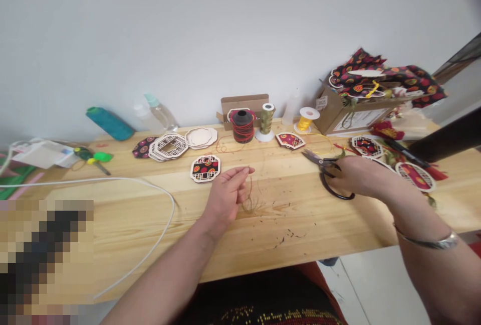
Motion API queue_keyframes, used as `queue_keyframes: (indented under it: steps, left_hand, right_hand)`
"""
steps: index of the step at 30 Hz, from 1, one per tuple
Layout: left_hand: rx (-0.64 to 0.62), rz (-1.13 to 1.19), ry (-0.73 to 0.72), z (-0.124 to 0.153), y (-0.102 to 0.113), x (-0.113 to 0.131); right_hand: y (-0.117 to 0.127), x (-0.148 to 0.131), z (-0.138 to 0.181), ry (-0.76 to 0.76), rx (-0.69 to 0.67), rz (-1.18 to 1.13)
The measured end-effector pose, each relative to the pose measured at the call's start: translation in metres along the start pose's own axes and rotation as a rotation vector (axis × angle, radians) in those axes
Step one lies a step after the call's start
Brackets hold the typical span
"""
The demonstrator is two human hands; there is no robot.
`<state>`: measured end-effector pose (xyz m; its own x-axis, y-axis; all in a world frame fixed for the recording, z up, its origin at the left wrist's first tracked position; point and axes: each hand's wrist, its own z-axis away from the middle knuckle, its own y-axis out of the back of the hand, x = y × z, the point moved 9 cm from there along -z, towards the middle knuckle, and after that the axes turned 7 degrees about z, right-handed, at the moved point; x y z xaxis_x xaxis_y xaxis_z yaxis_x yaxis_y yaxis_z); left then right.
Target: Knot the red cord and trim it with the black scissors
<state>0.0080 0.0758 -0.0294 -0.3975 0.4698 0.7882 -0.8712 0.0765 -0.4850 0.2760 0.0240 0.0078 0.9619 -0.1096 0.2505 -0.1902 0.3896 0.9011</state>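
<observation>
My left hand [227, 195] hovers over the middle of the wooden table [150, 224], thumb and forefinger pinched on thin olive threads [249, 195] that hang down to the wood. My right hand [358, 177] rests on the table to the right, fingers closed on black-handled scissors [326, 172] whose blades point left. A framed patterned fabric piece [205, 168] lies just beyond my left hand. Thread scraps [285, 234] litter the wood in front of me.
Along the back stand a dark red-and-black spool [242, 126], an olive spool [266, 122], a yellow spool [307, 120], wooden frames [169, 146], a teal spool [109, 123] and green scissors [93, 157]. A cardboard box [353, 112] of fabric sits right. A white cable [161, 199] loops left.
</observation>
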Motion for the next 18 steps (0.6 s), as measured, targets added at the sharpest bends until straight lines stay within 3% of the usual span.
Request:
queue_keyframes:
  steps: [2,4,6,9,12,18]
  left_hand:
    - [-0.017,-0.009,0.008,0.000,-0.002,-0.001]
    - [-0.038,-0.017,0.013,0.001,-0.004,-0.001]
    - [-0.056,-0.024,0.018,0.002,-0.007,-0.001]
    - [-0.072,-0.026,0.019,0.003,-0.009,-0.001]
    - [-0.079,-0.034,0.017,0.003,-0.010,-0.001]
    - [-0.092,-0.044,0.041,0.002,-0.009,-0.006]
  right_hand:
    - [0.013,-0.006,0.000,-0.027,0.024,0.037]
    - [0.039,-0.024,-0.002,0.004,0.168,-0.008]
    - [0.067,-0.057,-0.004,0.168,0.337,-0.270]
    - [0.088,-0.103,-0.013,0.449,0.396,-0.885]
    - [0.075,-0.129,-0.030,0.489,0.253,-1.282]
    - [0.053,-0.138,-0.031,0.535,0.161,-1.515]
